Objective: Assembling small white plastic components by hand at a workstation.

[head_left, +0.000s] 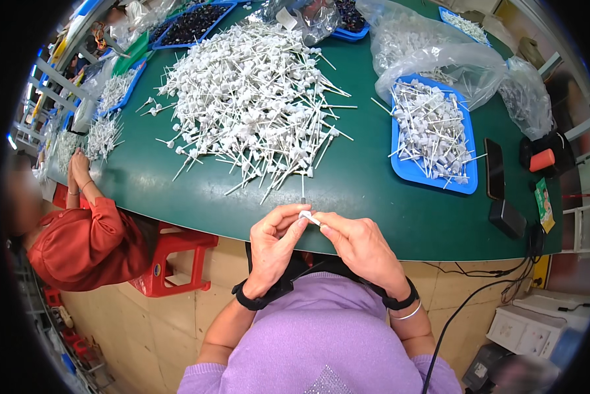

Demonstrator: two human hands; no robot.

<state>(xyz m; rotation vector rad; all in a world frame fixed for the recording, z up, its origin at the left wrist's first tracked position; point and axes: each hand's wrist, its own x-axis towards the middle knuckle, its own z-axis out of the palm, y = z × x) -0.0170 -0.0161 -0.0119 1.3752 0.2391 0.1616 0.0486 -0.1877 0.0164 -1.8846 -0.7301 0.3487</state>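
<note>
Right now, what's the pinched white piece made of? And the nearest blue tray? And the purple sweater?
White piece: perhaps plastic, evenly white; too small to judge finish. Blue tray: probably smooth plastic, with a rounded, moulded-looking rim. Purple sweater: looks knitted and matte, with fine texture; fibre unclear.

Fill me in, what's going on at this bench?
A person's left hand and right hand meet over the near side of the green table, fingertips pinching a small white part. Ahead lies a big loose pile of white stemmed pieces; to the right, a blue tray holds more. At left, a co-worker in red is beside a smaller white heap.
</note>
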